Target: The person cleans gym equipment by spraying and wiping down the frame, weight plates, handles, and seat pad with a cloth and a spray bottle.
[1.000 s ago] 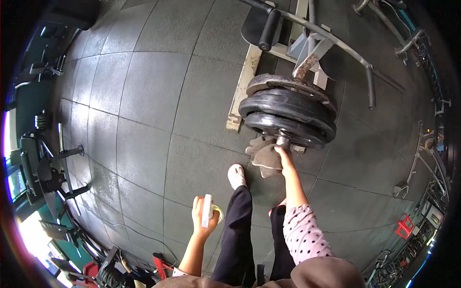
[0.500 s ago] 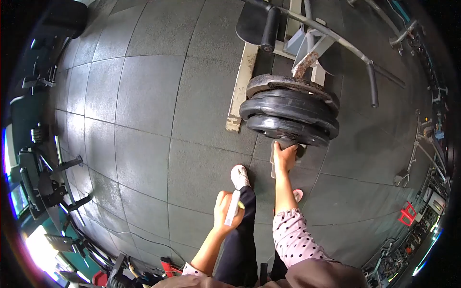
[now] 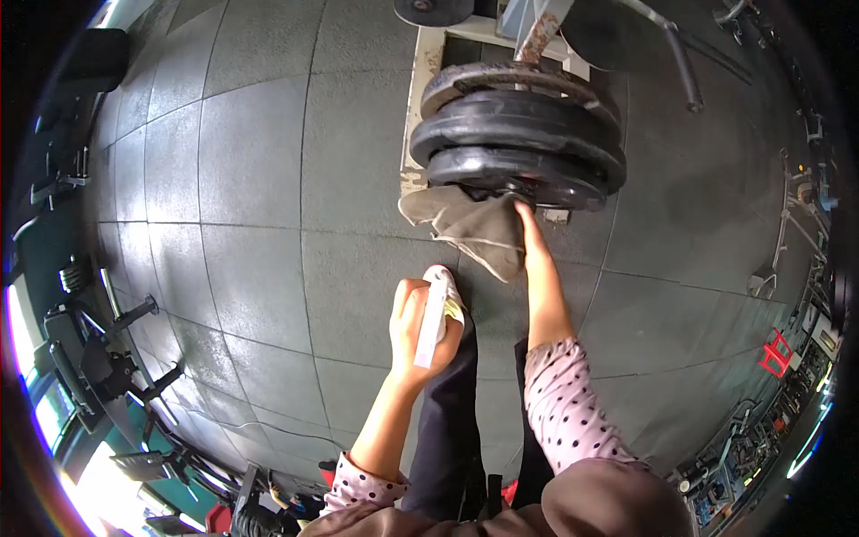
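Note:
My right hand is at the front of the weight plates, gripping a grey-brown cloth whose loose part spreads out to the left. Most of its fingers are hidden by the cloth and the plate. Several black weight plates sit side by side on the machine's bar, the rearmost one worn and rusty. Lower down, my left hand is wrapped around what looks like a spray bottle, seen from above with a long white top and a yellow-green part. It is held apart from the plates, over my leg.
The machine's pale frame and a bar with a dark grip stand beyond the plates. Rubber tiles cover the floor. Gym equipment lines the left side; a red stool is at the right.
My right hand has swung the cloth out to the left across the front plate's lower edge. My left hand has moved forward with the bottle. The view has shifted, bringing the plates higher.

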